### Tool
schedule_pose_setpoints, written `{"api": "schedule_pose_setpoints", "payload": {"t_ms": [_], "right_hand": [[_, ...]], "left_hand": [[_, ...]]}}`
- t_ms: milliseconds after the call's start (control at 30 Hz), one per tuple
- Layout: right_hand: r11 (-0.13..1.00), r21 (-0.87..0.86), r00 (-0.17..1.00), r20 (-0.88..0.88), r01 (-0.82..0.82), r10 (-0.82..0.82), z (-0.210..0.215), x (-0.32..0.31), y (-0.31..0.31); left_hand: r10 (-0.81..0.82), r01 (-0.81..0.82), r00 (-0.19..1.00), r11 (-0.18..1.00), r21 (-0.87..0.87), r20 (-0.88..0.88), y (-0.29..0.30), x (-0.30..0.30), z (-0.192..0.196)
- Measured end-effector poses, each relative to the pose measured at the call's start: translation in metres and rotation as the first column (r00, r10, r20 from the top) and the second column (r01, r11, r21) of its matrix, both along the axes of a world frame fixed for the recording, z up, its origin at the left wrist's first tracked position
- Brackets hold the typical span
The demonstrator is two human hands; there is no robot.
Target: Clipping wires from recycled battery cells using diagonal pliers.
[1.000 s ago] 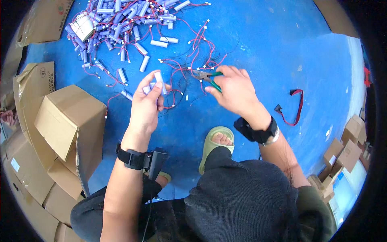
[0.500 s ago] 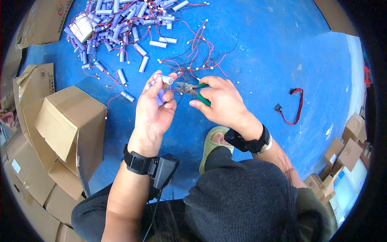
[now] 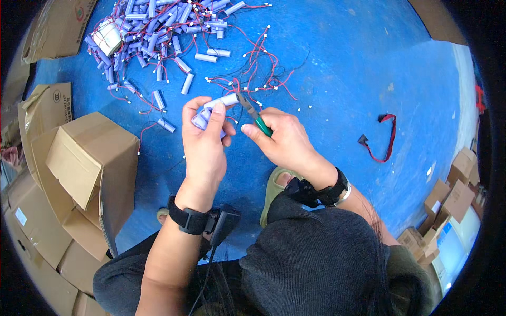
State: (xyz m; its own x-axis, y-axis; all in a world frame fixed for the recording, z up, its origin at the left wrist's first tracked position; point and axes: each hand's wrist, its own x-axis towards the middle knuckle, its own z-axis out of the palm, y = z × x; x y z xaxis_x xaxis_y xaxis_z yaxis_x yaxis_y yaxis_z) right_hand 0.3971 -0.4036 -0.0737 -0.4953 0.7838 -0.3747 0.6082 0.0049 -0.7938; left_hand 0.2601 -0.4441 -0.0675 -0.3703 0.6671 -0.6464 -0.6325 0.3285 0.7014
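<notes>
My left hand (image 3: pixel 204 139) is closed around several pale purple cylindrical battery cells (image 3: pixel 201 120). One cell (image 3: pixel 223 100) sticks out between its thumb and fingers, pointing right. In my right hand (image 3: pixel 284 134) is a pair of green-handled cutting pliers (image 3: pixel 259 120), its metal jaws at the end of that cell. Whether the jaws grip anything there is too small to tell. Beyond my hands lies a tangle of cut-off red and black wires (image 3: pixel 258 68) with small white connectors. Farther left spreads a big pile of purple cells (image 3: pixel 158 37), many with wires attached.
An open cardboard box (image 3: pixel 113 168) stands to the left, with more cartons (image 3: pixel 39 226) behind it. A red and black strap (image 3: pixel 391 139) lies on the blue floor (image 3: pixel 337 79) at the right. Small cartons (image 3: pixel 456 203) are stacked along the right edge.
The protruding cell has turned from facing me to pointing right. The pliers' jaws, spread before, have swung up to its end, and their handles are now closer together.
</notes>
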Motion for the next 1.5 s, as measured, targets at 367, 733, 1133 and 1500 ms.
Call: {"api": "schedule_pose_setpoints", "payload": {"t_ms": [367, 733, 1133, 1500], "right_hand": [[0.699, 0.678, 0.942, 0.334, -0.229, -0.015, -0.014, -0.002, 0.005], [0.856, 0.273, 0.808, 0.536, -0.438, 0.243, -0.007, 0.045, 0.045], [0.869, 0.218, 0.862, 0.370, -0.443, 0.347, -0.001, 0.019, 0.025], [0.709, 0.609, 0.935, 0.214, -0.354, 0.283, -0.014, 0.008, 0.023]], "left_hand": [[-0.643, 0.342, 0.630, 0.734, -0.587, -0.436, -0.006, -0.021, -0.020], [-0.092, 0.043, 0.989, 0.926, -0.376, -0.113, -0.061, -0.104, -0.044], [-0.724, 0.202, 0.417, 0.664, -0.720, -0.550, -0.043, -0.074, -0.107], [-0.361, 0.356, 0.927, 0.932, -0.060, -0.100, -0.017, -0.040, -0.008]]}}
